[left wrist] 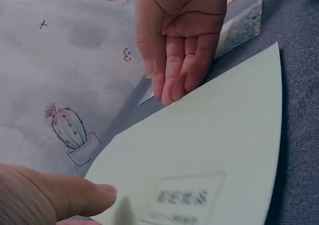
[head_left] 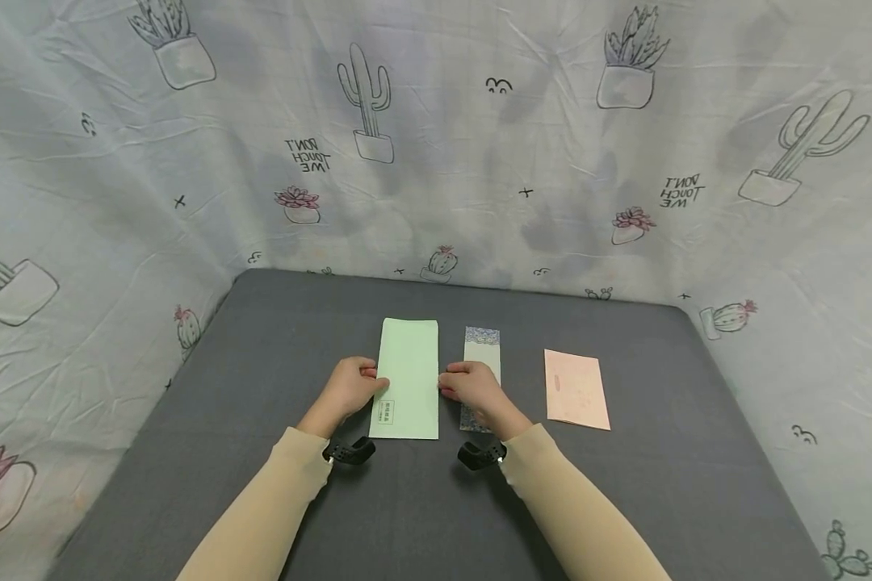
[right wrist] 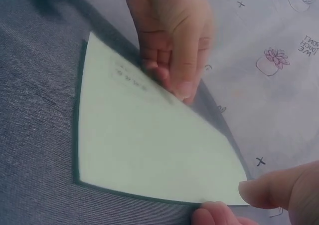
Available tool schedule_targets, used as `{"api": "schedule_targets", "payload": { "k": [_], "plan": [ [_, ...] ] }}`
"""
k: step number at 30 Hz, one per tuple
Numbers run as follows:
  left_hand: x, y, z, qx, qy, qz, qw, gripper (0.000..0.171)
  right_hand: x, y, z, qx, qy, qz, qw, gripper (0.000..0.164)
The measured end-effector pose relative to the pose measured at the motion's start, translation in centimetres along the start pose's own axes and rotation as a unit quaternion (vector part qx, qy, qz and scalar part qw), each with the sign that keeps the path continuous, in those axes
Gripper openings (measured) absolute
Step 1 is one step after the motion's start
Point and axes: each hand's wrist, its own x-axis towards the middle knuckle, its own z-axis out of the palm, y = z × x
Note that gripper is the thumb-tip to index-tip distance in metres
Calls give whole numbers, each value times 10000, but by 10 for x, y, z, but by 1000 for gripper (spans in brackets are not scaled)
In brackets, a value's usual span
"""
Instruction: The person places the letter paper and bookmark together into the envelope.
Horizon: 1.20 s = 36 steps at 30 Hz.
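Note:
A long pale green envelope (head_left: 410, 379) lies on the dark grey table, with a small printed box near its lower left corner. My left hand (head_left: 352, 386) pinches its left edge, the thumb (left wrist: 92, 197) over the top face and the fingers behind the edge. On the opposite side, the fingertips of my right hand (head_left: 477, 390) touch the right edge, the fingers fairly straight and not closed round it. Under my right hand lies a narrow whitish strip of paper (head_left: 484, 353) with blue patterned ends, partly hidden by that hand.
To the right a pink paper rectangle (head_left: 577, 389) lies flat on the grey table (head_left: 661, 484). A white cloth (head_left: 436, 121) printed with cacti hangs behind the table and along both sides. Each wrist wears a black band (head_left: 350, 451).

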Motion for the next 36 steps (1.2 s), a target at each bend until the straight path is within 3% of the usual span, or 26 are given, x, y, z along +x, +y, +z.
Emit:
{"api": "schedule_targets", "payload": {
  "k": [10, 16, 23, 36],
  "plan": [
    [-5, 3, -3, -243, 325, 644, 9971, 32, -6, 1, 4, -238, 64, -44, 9997, 47],
    [-11, 11, -8, -440, 197, 632, 9968, 30, -9, 3, 3, -118, -218, -316, 9992, 48],
    [-20, 20, -18, -445, 53, 948, 9945, 29, -16, -3, -14, 100, -578, -798, 9951, 38],
    [-29, 35, -24, -126, 81, 1428, 9896, 25, -23, -19, -46, 13, -495, -1137, 9923, 33]
  ]
}}
